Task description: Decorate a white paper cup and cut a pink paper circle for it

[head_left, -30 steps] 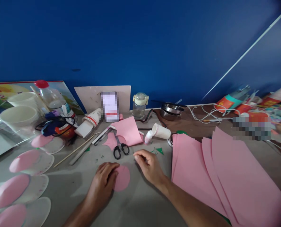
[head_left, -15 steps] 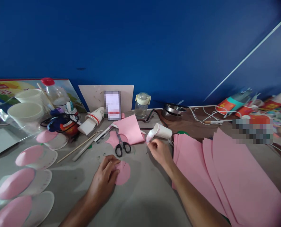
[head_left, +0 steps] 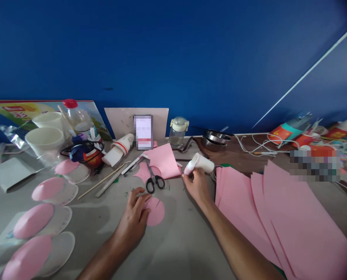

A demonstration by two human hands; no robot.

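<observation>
A pink paper circle (head_left: pixel 158 214) with a short dark slit at its top lies flat on the grey table. My left hand (head_left: pixel 136 212) has its fingers and thumb pressed at the circle's left edge. Just beyond are black-handled scissors (head_left: pixel 155 184), with pink paper scraps (head_left: pixel 163 160) behind them. My right hand (head_left: pixel 197 186) is curled by the mouth of a white paper cup (head_left: pixel 206 165) lying on its side. A small pale thing (head_left: pixel 189 168) sits at that mouth, against the fingertips; its kind is unclear.
Pink sheets (head_left: pixel 296 217) are stacked at right. Several paper cups with pink tops (head_left: pixel 33 221) line the left. White cups (head_left: pixel 44 140), a red-capped bottle (head_left: pixel 77 120), sticks (head_left: pixel 105 181), a propped phone (head_left: pixel 143 132), a lidded jar (head_left: pixel 177 136) and metal bowls (head_left: pixel 216 140) stand behind.
The view has shifted slightly, so most things appear farther right. My right hand has come closer to the cup's mouth, its fingers more over the rim. My left hand stays on the circle.
</observation>
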